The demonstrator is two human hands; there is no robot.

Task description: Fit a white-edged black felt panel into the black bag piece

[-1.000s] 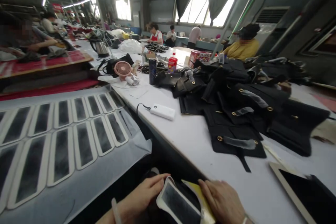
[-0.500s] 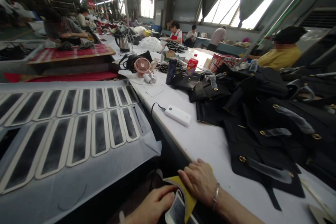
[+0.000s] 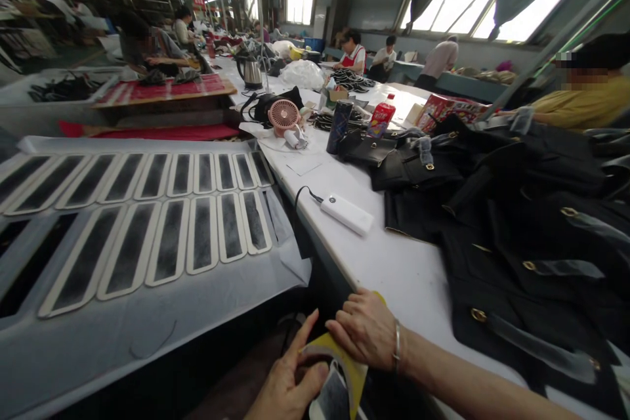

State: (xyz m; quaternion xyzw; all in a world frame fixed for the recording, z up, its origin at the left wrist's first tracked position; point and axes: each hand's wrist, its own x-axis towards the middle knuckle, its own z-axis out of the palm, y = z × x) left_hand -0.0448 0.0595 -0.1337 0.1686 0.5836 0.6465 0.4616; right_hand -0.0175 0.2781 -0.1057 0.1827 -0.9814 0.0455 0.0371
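Observation:
At the table's edge, low in the head view, my right hand (image 3: 367, 331) has its fingers curled over a bent yellow-faced piece (image 3: 350, 361). My left hand (image 3: 290, 377) grips the near side of the same piece, its thumb laid across the inside and its index finger stretched along the outer side. Inside the curve shows a dark panel with a pale border (image 3: 331, 397); its lower part is cut off by the frame. Whether the yellow piece and panel are joined I cannot tell. On the left lie rows of similar flat pale-edged dark panels (image 3: 203, 234).
Black bags (image 3: 492, 269) with wrapped handles pile up on the right of the white table (image 3: 394, 262). A white power bank (image 3: 347, 213), a pink fan (image 3: 284, 117), a red bottle (image 3: 382, 115) and a kettle (image 3: 251, 72) stand farther back. Several people work around.
The view has swung left. My left index finger has straightened upward along the yellow piece, while my right hand keeps its hold near the table edge.

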